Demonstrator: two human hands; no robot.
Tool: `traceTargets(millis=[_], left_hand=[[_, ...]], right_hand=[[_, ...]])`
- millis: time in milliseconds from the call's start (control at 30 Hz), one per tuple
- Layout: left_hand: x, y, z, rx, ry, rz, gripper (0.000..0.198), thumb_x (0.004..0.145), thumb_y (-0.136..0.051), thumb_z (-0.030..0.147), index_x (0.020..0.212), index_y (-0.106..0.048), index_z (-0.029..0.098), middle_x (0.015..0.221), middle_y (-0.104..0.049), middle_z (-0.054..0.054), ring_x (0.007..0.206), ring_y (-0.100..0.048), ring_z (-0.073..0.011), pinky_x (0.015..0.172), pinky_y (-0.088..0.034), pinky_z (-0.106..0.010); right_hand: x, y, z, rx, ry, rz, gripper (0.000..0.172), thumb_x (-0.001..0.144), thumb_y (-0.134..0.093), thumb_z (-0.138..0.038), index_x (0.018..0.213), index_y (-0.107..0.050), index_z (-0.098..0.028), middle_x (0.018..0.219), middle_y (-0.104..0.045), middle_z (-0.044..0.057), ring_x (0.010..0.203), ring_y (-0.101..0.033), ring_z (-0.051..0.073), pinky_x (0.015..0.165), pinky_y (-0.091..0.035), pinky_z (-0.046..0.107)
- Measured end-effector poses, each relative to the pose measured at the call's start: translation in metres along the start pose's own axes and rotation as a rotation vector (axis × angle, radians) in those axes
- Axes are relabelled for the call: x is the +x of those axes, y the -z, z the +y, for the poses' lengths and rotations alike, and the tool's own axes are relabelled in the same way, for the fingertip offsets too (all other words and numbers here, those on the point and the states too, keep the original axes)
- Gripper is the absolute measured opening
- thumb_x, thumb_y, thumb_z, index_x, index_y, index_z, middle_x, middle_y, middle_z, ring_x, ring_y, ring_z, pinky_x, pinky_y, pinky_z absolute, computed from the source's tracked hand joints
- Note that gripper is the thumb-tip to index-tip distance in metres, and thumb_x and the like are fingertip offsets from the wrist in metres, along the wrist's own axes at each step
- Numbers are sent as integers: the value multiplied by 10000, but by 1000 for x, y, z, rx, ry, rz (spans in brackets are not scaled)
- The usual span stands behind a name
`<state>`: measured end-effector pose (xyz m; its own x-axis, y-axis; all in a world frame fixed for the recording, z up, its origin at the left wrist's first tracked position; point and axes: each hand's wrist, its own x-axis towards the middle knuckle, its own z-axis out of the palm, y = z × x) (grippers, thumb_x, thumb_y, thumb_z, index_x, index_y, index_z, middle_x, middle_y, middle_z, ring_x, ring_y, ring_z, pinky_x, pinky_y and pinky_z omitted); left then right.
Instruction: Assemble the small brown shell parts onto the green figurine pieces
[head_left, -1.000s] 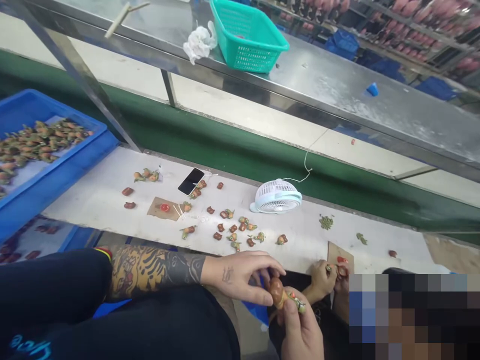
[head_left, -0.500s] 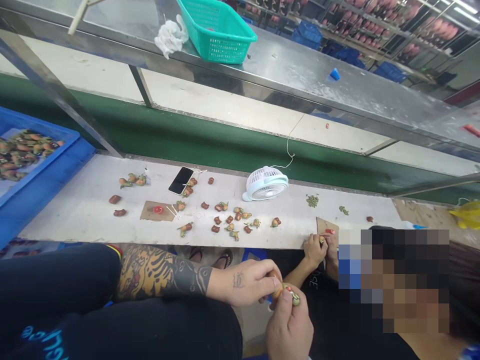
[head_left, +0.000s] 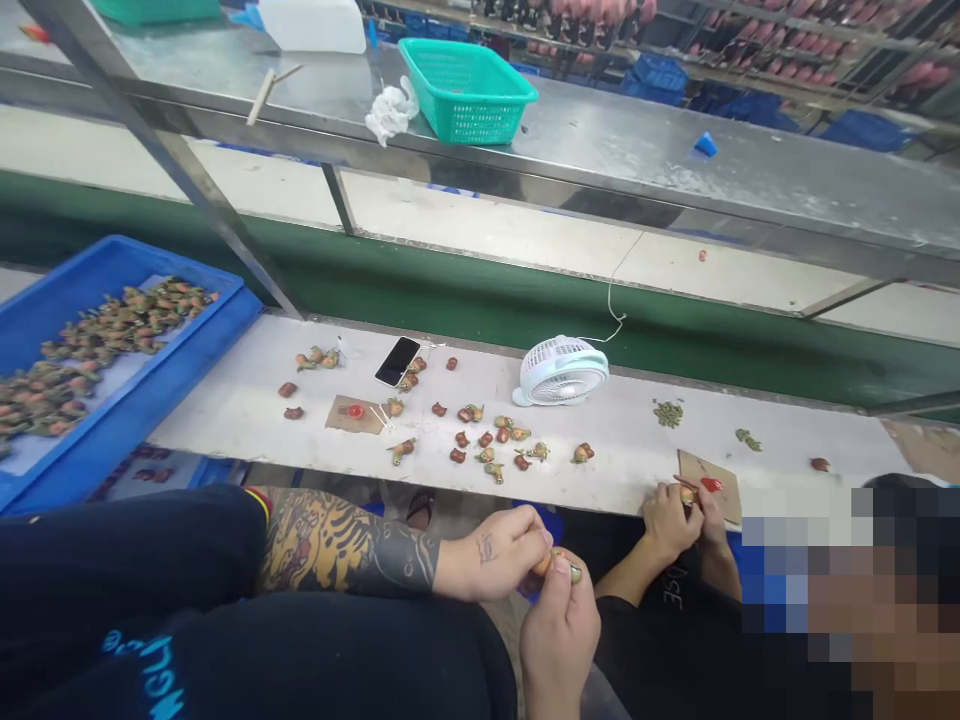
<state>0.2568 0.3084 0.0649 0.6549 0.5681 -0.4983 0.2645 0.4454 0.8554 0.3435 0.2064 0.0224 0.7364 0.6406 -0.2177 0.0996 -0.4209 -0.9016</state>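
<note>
- Two hands are gripping one small figurine: left hand closing round its body, right hand bracing it by thumb.
- Loose figurines are lying within reach on bench.

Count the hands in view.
4: the person's left hand and right hand together pinch a small figurine; a co-worker's near hand and far hand at the bench edge.

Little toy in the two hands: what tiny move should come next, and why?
Probably a firm squeeze together. The left hand and right hand both pinch the little toy at their fingertips, and a green piece sticks out at its end, maybe not fully seated.
</note>
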Motion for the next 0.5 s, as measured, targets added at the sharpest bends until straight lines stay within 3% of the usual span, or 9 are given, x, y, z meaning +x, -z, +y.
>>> traceTargets(millis=[133,300,500], left_hand=[[3,-16,-15,-82,37,131,222,899,-538,404,810,-480,210,601,-516,56,514,-500,-115,530,-451,-257],[14,-41,-43,-159,117,278,215,898,-493,416,808,-418,236,502,-470,77,432,-463,-124,451,-420,-246],[19,-71,-77,-95,329,405,357,939,-461,399,635,-426,216,421,-439,42,342,-380,-101,377,-249,-219]], right_hand=[[9,3,15,181,-73,-133,590,893,-535,-732,937,-676,-161,835,-705,63,725,-649,196,625,-519,276],[25,6,49,321,-161,-359,511,866,-582,-692,775,-602,-189,627,-602,-5,548,-548,150,501,-463,257],[25,6,101,494,-379,-540,439,814,-639,-625,687,-501,-228,506,-527,-44,439,-493,134,426,-414,253]])
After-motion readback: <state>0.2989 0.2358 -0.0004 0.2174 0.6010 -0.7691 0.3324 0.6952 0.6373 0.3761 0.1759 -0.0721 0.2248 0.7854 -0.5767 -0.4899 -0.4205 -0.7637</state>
